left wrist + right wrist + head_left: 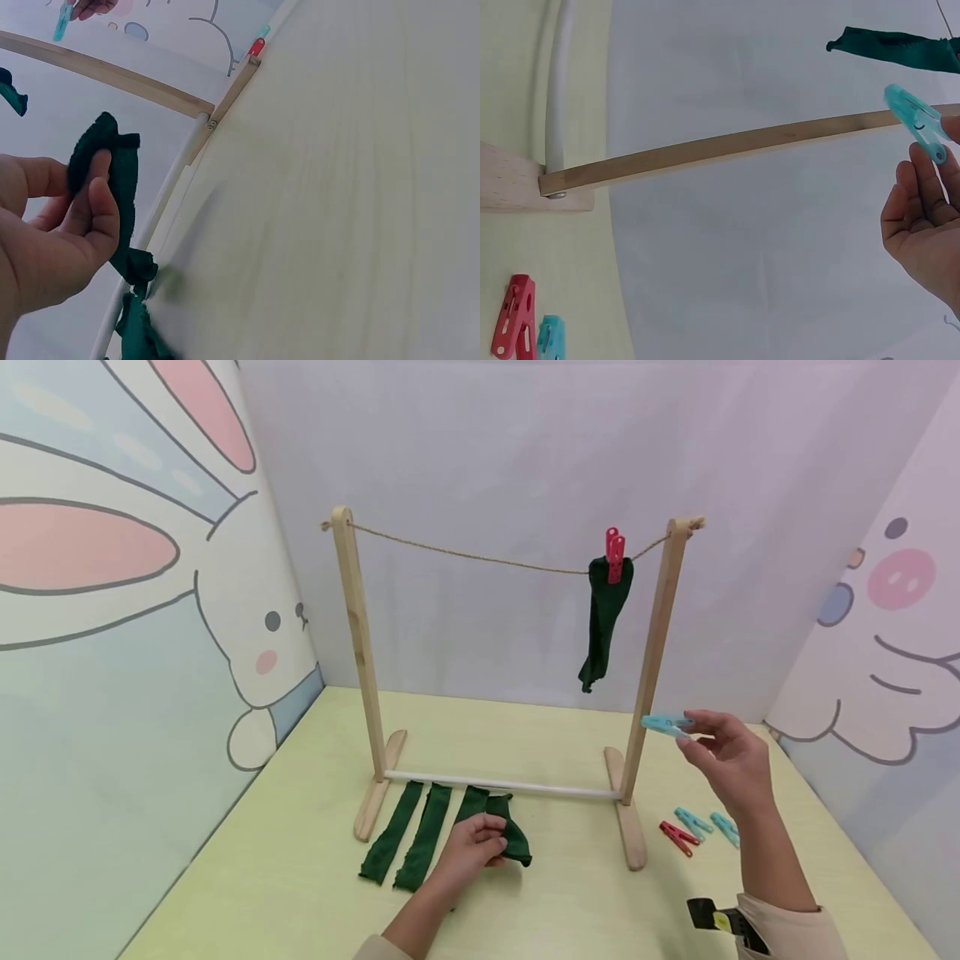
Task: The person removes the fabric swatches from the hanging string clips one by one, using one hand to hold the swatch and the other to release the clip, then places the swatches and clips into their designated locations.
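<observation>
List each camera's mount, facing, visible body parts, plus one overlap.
Head: worn on the head, facing forward-down at the rack; left hand, right hand, forearms show.
Left wrist: on that wrist, facing the held green cloth and tabletop; left hand, part of right hand visible.
Right wrist: on that wrist, facing the blue clothespin; right hand visible.
Shared: hanging cloth, in head and right wrist.
</observation>
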Action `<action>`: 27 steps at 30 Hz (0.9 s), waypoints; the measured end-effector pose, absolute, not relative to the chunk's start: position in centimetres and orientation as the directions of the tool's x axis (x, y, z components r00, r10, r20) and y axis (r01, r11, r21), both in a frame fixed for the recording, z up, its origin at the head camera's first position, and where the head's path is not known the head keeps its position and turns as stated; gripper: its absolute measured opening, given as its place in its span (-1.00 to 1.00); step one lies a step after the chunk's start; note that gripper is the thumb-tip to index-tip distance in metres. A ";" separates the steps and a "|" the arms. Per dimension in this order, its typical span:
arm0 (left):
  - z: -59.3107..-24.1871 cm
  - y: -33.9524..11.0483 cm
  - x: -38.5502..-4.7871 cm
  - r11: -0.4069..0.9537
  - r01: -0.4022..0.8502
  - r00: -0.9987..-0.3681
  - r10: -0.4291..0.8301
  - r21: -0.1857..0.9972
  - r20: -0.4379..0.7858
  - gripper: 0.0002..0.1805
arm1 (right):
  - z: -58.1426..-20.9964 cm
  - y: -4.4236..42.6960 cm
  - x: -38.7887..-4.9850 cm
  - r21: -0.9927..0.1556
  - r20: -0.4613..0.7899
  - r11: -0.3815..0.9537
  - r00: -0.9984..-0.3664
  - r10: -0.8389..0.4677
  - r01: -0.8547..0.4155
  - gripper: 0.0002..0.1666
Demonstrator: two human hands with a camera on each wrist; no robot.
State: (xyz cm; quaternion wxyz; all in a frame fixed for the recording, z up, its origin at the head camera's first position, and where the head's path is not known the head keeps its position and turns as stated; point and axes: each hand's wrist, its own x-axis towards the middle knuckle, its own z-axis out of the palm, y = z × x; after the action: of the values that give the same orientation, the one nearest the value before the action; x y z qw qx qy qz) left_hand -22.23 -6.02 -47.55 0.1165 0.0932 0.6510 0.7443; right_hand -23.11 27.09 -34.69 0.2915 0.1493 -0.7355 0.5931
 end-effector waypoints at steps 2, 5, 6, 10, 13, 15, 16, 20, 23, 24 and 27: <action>-47.5 -5.7 -22.4 -0.157 -0.055 -0.951 0.310 0.986 -0.004 -0.77 | -35.0 27.3 -23.0 -0.795 0.596 0.235 -0.792 0.133 -0.559 -0.65; -47.5 -5.4 -22.9 -0.218 -0.044 -0.949 0.315 0.975 0.027 -0.76 | -35.3 27.5 -23.0 -0.809 0.582 0.198 -0.802 0.134 -0.554 -0.66; -47.5 -5.3 -23.0 -0.234 -0.043 -0.949 0.313 0.971 0.034 -0.76 | -35.4 27.6 -22.9 -0.813 0.578 0.181 -0.805 0.134 -0.553 -0.66; -47.3 -5.0 -23.7 -0.299 -0.045 -0.946 0.318 0.953 0.056 -0.79 | -35.7 27.7 -22.9 -0.818 0.573 0.150 -0.809 0.130 -0.555 -0.67; -47.1 -4.9 -24.1 -0.331 -0.035 -0.938 0.336 0.943 0.083 -0.80 | -35.8 27.9 -22.8 -0.817 0.576 0.136 -0.807 0.133 -0.561 -0.67; -47.0 -4.9 -24.3 -0.335 -0.035 -0.934 0.346 0.942 0.088 -0.80 | -35.9 27.9 -22.8 -0.818 0.574 0.137 -0.808 0.133 -0.558 -0.66; -47.2 -4.9 -24.3 -0.332 -0.040 -0.934 0.348 0.942 0.083 -0.81 | -36.0 28.0 -22.7 -0.820 0.570 0.142 -0.811 0.131 -0.554 -0.66; -47.9 -5.4 -23.9 -0.300 -0.071 -0.937 0.348 0.951 0.040 -0.80 | -36.2 28.3 -22.5 -0.827 0.556 0.178 -0.820 0.132 -0.533 -0.66; -48.4 -5.9 -23.5 -0.264 -0.083 -0.939 0.344 0.961 0.014 -0.77 | -36.2 28.6 -22.3 -0.834 0.548 0.178 -0.825 0.142 -0.523 -0.67; -48.5 -6.0 -23.4 -0.255 -0.085 -0.939 0.343 0.963 0.008 -0.76 | -36.3 28.6 -22.2 -0.836 0.544 0.171 -0.826 0.145 -0.521 -0.67; -48.6 -6.4 -23.0 -0.247 -0.097 -0.942 0.336 0.964 -0.009 -0.77 | -36.5 29.0 -22.0 -0.848 0.523 0.196 -0.838 0.154 -0.493 -0.68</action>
State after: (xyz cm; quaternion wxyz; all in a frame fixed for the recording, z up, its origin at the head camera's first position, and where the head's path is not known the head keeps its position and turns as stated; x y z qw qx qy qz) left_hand -22.96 -6.44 -48.65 0.1382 0.0997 0.5977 0.7834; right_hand -22.01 28.96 -36.51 0.2596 0.1162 -0.7284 0.6233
